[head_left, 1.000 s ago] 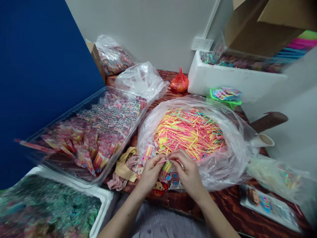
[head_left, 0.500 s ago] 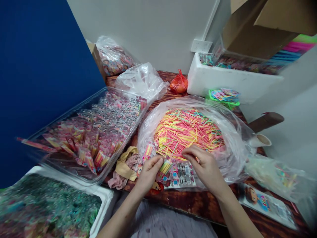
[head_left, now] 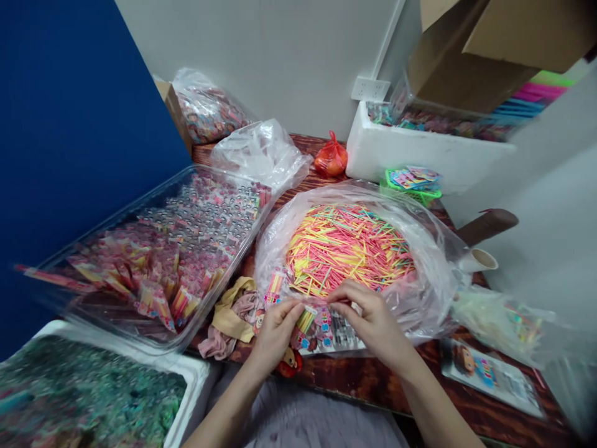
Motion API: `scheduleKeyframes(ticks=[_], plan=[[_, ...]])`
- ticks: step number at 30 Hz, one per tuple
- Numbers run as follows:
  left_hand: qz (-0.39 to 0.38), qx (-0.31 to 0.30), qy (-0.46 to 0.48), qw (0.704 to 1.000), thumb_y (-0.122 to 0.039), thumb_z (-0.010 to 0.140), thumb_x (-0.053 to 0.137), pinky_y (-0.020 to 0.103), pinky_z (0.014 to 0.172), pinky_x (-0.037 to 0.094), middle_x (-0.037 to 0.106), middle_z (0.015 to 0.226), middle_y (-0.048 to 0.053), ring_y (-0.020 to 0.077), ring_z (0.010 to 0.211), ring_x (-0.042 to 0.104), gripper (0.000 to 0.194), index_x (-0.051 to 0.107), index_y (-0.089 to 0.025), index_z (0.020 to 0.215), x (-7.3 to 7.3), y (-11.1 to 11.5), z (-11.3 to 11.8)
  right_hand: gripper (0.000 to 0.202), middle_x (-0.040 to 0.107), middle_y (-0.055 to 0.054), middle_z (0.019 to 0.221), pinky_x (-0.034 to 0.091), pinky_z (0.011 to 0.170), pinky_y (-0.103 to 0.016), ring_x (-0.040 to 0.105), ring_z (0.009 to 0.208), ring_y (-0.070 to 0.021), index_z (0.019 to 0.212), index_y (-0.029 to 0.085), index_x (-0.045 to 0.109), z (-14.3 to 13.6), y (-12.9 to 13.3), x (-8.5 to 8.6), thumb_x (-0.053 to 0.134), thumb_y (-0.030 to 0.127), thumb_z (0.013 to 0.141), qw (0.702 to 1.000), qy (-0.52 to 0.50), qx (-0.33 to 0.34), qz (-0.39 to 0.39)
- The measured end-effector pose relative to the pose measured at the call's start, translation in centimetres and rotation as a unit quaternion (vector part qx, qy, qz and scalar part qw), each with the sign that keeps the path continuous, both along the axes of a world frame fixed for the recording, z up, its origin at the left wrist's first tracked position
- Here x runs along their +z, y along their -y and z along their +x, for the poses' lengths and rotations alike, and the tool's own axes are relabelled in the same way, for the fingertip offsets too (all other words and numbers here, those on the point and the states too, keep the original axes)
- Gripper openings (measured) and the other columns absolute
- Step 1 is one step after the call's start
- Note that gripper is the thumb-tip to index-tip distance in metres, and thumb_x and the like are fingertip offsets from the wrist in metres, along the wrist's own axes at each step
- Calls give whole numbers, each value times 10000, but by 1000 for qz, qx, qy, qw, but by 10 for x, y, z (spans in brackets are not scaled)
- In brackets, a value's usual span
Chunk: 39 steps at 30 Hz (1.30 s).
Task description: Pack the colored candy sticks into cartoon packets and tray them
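Between the thumb and fingers of my left hand (head_left: 278, 326) is the top of a small clear packet (head_left: 306, 322) with yellow and green sticks inside and printed lettering at its bottom. My right hand (head_left: 366, 314) is pinched closed just right of the packet's top. A thin pinkish line runs between the two hands; whether it is a stick or the packet's edge I cannot tell. Behind the hands lies a heap of thin pink, yellow and green sticks (head_left: 349, 249) in a spread clear plastic bag (head_left: 426, 274). Printed clear wrappers (head_left: 342, 336) lie flat beneath my right hand.
On the left is a clear tray (head_left: 184, 342) of filled packets. Below it is a white foam box (head_left: 198, 373) of greenish items. Cloth rags (head_left: 237, 311) lie beside the tray. A red bag (head_left: 332, 157), green basket (head_left: 420, 194) and foam box (head_left: 420, 152) stand behind.
My right hand has moved left and slightly down, closer to the packet in my left hand. The whole view has shifted a little.
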<state>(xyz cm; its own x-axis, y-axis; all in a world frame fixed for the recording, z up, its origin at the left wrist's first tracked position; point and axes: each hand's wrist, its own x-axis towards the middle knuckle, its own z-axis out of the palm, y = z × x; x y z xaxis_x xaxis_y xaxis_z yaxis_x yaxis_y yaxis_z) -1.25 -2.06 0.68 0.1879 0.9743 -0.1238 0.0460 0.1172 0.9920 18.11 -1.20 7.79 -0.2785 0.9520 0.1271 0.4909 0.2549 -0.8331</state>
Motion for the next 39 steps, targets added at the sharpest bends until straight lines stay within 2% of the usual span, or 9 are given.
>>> scheduleKeyframes(ticks=[4, 6, 9, 12, 19, 26, 31, 37, 39], plan=[[42, -34, -18, 998, -374, 925, 504, 247, 738, 446, 673, 854, 38, 169, 809, 589, 302, 704, -157, 862, 1, 0, 2, 83, 627, -4, 787, 454, 710, -293, 598, 769, -168, 829, 222, 687, -5, 1, 0, 621, 236, 878, 997, -58, 26, -44], [52, -43, -21, 997, -367, 931, 497, 266, 791, 459, 700, 932, 53, 186, 870, 614, 299, 722, -169, 944, 1, 1, 2, 92, 632, -13, 815, 465, 742, -302, 602, 808, -175, 837, 225, 701, -5, 1, -4, 624, 256, 878, 994, -104, 13, -42], [58, -30, -34, 997, -365, 927, 508, 278, 815, 469, 715, 949, 57, 196, 891, 629, 295, 735, -179, 954, 1, 1, 1, 111, 637, -29, 862, 481, 770, -315, 605, 859, -188, 846, 229, 714, -3, 0, -14, 620, 278, 879, 984, -166, -59, -24], [63, -16, -38, 997, -361, 925, 518, 281, 830, 475, 722, 966, 58, 198, 909, 640, 289, 741, -185, 977, 0, 3, -1, 97, 647, -22, 850, 506, 711, -300, 615, 799, -177, 902, 231, 707, -4, 1, -20, 648, 294, 858, 968, -208, -138, -33], [74, -18, -24, 997, -351, 926, 520, 311, 903, 473, 732, 1048, 70, 210, 986, 653, 296, 740, -184, 1032, -2, 5, -1, 251, 634, -16, 856, 531, 737, -303, 631, 792, -167, 1028, 226, 571, -24, 11, -15, 697, 260, 813, 937, -235, -253, 45], [81, -23, -27, 996, -338, 928, 524, 328, 934, 475, 732, 1082, 69, 214, 1022, 652, 285, 736, -201, 1060, -4, 5, -3, 169, 628, -14, 832, 532, 702, -303, 635, 757, -166, 928, 230, 544, -29, 13, -11, 680, 229, 827, 932, -229, -263, 97], [84, -16, -24, 996, -345, 915, 541, 315, 916, 485, 740, 1048, 59, 210, 1003, 655, 270, 750, -210, 1020, -5, 6, -1, 140, 621, -23, 856, 516, 759, -340, 632, 802, -182, 927, 230, 552, -31, 12, -13, 664, 241, 844, 934, -199, -267, 129], [71, -19, -13, 997, -345, 914, 536, 301, 899, 490, 735, 1071, 62, 205, 983, 661, 280, 746, -208, 1040, 2, 5, 2, 93, 611, -9, 822, 486, 705, -301, 602, 778, -176, 894, 230, 551, -39, 9, -35, 629, 271, 866, 957, -196, -208, 39], [66, -16, -10, 998, -347, 913, 537, 294, 874, 495, 737, 1052, 64, 203, 959, 664, 283, 745, -201, 1036, 1, 5, 1, 59, 614, -16, 843, 475, 749, -317, 591, 823, -186, 869, 229, 577, -41, 9, -42, 608, 277, 883, 972, -160, -171, 27]])
